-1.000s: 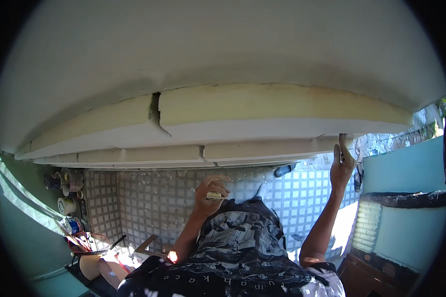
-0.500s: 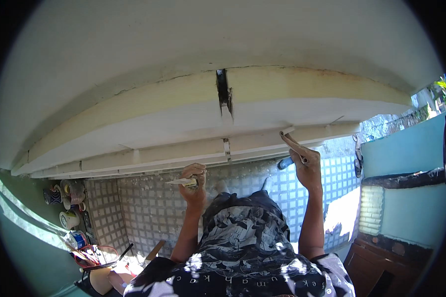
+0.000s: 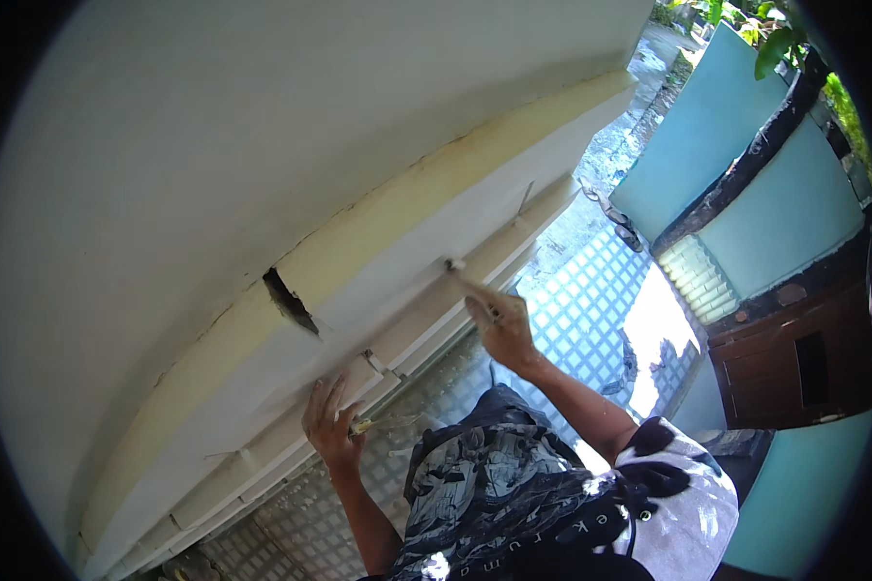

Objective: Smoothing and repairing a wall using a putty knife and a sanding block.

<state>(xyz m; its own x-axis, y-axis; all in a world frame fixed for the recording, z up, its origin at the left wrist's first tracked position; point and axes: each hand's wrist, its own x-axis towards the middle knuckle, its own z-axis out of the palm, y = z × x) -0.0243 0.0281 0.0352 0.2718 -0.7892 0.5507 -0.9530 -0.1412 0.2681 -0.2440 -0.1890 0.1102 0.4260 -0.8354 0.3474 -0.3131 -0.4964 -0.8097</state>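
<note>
Counting here: two hands up, left hand (image 3: pixel 331 426) and right hand (image 3: pixel 502 327), one paintbrush (image 3: pixel 467 283), one crack (image 3: pixel 289 302) in the cornice.
</note>
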